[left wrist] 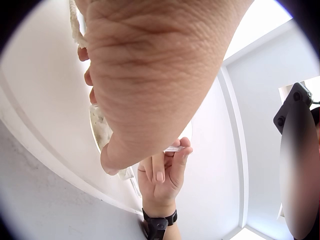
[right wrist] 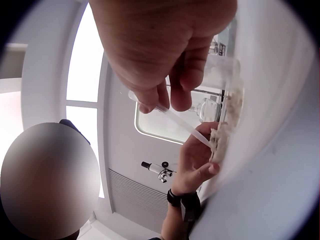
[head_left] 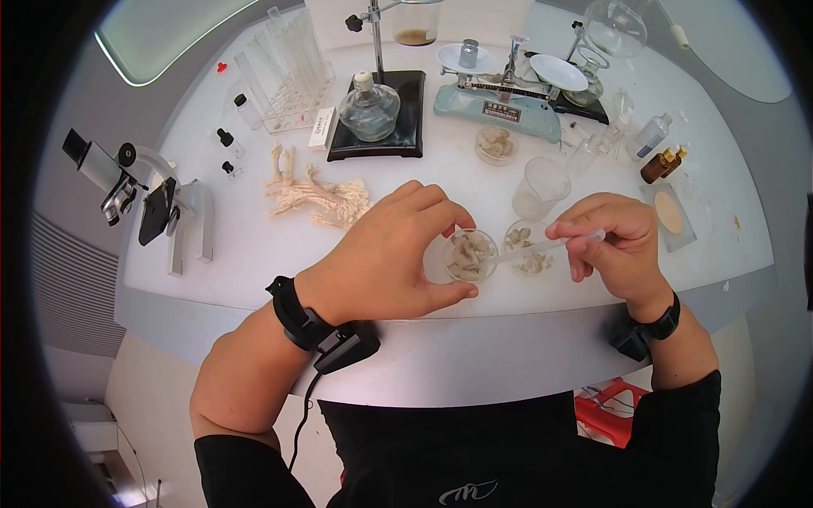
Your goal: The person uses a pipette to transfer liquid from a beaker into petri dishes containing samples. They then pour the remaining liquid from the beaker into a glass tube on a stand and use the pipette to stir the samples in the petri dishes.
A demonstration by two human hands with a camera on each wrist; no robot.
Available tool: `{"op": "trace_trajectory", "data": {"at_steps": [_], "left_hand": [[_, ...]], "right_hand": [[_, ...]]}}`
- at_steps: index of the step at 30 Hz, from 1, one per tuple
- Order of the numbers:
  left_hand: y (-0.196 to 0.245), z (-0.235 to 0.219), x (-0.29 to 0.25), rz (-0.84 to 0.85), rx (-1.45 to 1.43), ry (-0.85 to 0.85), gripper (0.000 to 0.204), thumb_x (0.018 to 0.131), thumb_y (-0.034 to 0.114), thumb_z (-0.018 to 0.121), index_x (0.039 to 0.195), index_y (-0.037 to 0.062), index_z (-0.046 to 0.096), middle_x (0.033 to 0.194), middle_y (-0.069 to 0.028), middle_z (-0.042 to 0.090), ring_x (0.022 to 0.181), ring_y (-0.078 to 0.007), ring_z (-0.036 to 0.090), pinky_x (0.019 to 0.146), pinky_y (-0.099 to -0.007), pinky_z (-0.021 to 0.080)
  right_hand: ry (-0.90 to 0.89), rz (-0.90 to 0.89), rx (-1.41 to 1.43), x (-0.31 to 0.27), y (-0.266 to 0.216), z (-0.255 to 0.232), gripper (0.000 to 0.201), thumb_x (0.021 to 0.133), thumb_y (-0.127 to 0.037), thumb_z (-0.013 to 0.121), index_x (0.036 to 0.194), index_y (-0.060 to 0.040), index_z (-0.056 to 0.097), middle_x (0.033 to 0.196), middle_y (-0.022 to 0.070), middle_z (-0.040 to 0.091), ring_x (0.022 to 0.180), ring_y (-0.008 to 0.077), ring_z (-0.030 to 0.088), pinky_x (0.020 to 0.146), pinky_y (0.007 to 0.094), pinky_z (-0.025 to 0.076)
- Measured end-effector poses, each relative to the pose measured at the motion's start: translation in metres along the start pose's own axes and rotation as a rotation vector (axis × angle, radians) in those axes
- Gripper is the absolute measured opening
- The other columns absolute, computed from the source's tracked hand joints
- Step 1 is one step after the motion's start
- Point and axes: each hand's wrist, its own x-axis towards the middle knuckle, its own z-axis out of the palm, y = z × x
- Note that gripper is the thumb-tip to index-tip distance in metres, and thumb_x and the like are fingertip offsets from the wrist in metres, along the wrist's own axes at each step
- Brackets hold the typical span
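Note:
My left hand (head_left: pixel 394 245) holds a small round petri dish (head_left: pixel 449 273) at its edge, thumb at the near side and fingers at the far side. Pale, greyish shredded lumps (head_left: pixel 470 251) fill the dish. In my right hand (head_left: pixel 614 241), thumb and fingers pinch a slim translucent plastic stick (head_left: pixel 533 249), wider at its upper end. It slants down to the left, its lower tip among the lumps, as the right wrist view also shows. A second dish with similar pieces (head_left: pixel 532 261) sits just right of the first, partly under the stick.
Behind the dishes stand a clear plastic beaker (head_left: pixel 542 188), a third dish (head_left: pixel 496 146) and a balance (head_left: pixel 500 110). Farther left are a tangled pale fibre bundle (head_left: pixel 318 195), a spirit lamp (head_left: pixel 369 110) on a black stand base, test tubes (head_left: pixel 279 51) and a microscope (head_left: pixel 157 190). Brown bottles (head_left: pixel 660 165) stand right.

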Motion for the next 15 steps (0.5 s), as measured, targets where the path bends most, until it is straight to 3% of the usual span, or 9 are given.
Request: {"op": "trace_trajectory", "data": {"at_steps": [15], "left_hand": [[-0.0009, 0.0009, 0.0004, 0.008, -0.006, 0.005, 0.058, 0.08, 0.029, 0.099, 0.128, 0.0068, 0.074, 0.111, -0.0112, 0.066, 0.11, -0.0327, 0.064, 0.098, -0.0422, 0.054]], "right_hand": [[0.012, -0.003, -0.066, 0.0013, -0.0012, -0.0005, 0.015, 0.105, 0.001, 0.079, 0.118, 0.0001, 0.087, 0.11, 0.015, 0.084, 0.069, 0.0094, 0.076, 0.054, 0.0201, 0.054]]}}
